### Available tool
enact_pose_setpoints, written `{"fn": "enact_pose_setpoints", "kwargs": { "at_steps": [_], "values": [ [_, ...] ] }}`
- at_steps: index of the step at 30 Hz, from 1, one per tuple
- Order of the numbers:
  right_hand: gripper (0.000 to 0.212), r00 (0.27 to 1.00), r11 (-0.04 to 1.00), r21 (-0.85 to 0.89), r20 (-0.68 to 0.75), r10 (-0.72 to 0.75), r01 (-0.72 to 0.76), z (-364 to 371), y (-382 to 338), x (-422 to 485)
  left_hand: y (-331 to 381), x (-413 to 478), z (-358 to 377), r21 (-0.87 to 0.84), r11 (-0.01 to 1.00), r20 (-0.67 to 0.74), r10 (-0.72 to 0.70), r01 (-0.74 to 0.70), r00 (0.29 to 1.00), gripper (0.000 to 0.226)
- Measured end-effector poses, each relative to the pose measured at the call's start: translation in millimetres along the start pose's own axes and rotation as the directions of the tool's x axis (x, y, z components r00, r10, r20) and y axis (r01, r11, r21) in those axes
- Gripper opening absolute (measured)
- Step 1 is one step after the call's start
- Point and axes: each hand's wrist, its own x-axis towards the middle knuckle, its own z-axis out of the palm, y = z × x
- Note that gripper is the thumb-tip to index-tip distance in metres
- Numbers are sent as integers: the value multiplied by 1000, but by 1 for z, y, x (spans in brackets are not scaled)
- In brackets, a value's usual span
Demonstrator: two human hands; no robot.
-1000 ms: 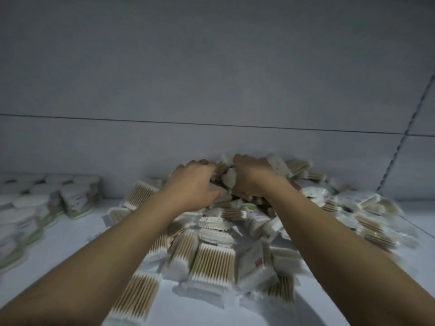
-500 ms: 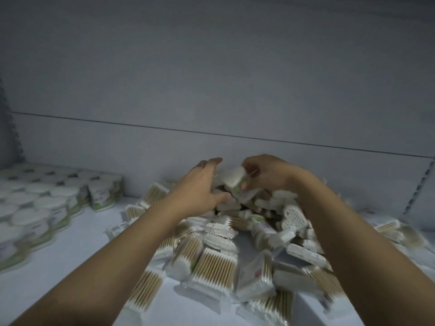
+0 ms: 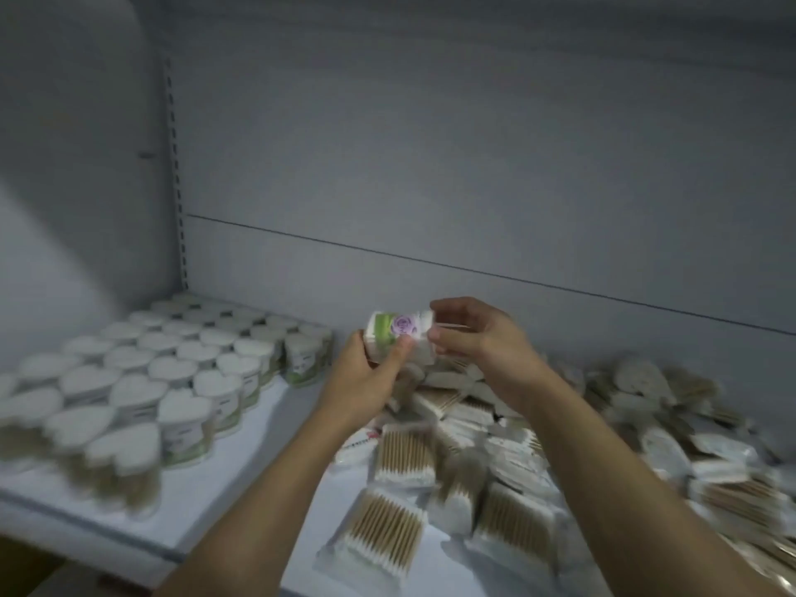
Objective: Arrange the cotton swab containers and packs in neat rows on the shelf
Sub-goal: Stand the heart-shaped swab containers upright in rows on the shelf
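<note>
Both hands hold a white cotton swab container (image 3: 398,333) with a green and purple flower label, lifted above the pile. My left hand (image 3: 366,381) grips it from below and the left, thumb on its front. My right hand (image 3: 482,342) pinches its right end with curled fingers. Below and to the right lies a loose heap of cotton swab packs (image 3: 495,458) with wooden sticks, spread over the white shelf (image 3: 241,476). On the left, heart-lidded swab containers (image 3: 172,372) stand in neat rows.
The shelf's grey back panel (image 3: 474,187) rises behind everything, and a slotted upright (image 3: 176,174) marks the left corner. A bare strip of shelf runs between the rows and the heap. The front edge (image 3: 86,523) is close at lower left.
Both hands have risen from the heap, lifting out the flower-labelled container. The view has swung left, bringing the rows of heart-lidded containers into sight.
</note>
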Motion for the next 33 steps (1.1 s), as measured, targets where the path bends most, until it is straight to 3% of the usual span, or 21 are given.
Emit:
{"fn": "enact_pose_setpoints", "kwargs": {
  "at_steps": [5,10,13,15,20,24,28,33],
  "values": [
    [26,1000,1000,-10,-20,20,-20,71,13,13,-35,-8,-35,-92,988,-58,-127,122,990,86],
    [20,1000,991,-130,16,17,-15,113,32,13,-65,-14,-64,12,991,-62,-134,135,989,83],
    [24,999,968,-251,38,12,-2,124,39,17,-84,-19,-77,257,960,-30,-105,109,994,79],
    [24,996,935,-356,73,43,-14,129,42,24,-93,-22,-84,490,866,-50,-83,97,995,68],
    [29,987,772,-629,162,14,92,141,43,59,-100,-29,-89,674,736,-162,70,59,984,44],
    [37,967,619,-765,251,32,178,153,47,80,-103,-32,-82,763,645,-90,155,-32,984,27],
    [37,946,533,-807,321,38,253,167,66,88,-102,-30,-78,810,585,-43,113,-31,993,28],
    [49,874,343,-824,485,15,451,154,70,87,-100,-30,-79,841,540,3,50,-29,999,36]
  ]
}}
